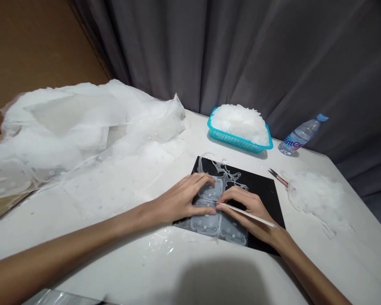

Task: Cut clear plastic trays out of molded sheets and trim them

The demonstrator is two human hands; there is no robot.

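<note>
Slim white tool worked along a seam between clear panels

At far left, a heap of filmy white sheets (pixel 82 114) sprawls over the white surface (pixel 130 258). Next comes the left hand (pixel 186 195), thumb and fingers spread apart, resting on the panelled translucent sheet (pixel 205 224), which lies on a black mat (pixel 268 190). Pale, branching offcuts (pixel 227 173) curl at the mat's far edge. The right hand (pixel 255 207) pinches a slim white tool (pixel 247 214), its tip near the left thumb, at the gap between two panels. Beyond the mat stands a blue basket (pixel 231 140) piled with white pieces (pixel 238 120); rightward come snips (pixel 278 176), a water bottle (pixel 300 137) and a tangle of scraps (pixel 320 195).

The step in hand looks like trimming or parting the panels along their edges. The next move seems to call for a steady left hold, fingers clear of the tip, and a light, controlled stroke along the gap.
</note>
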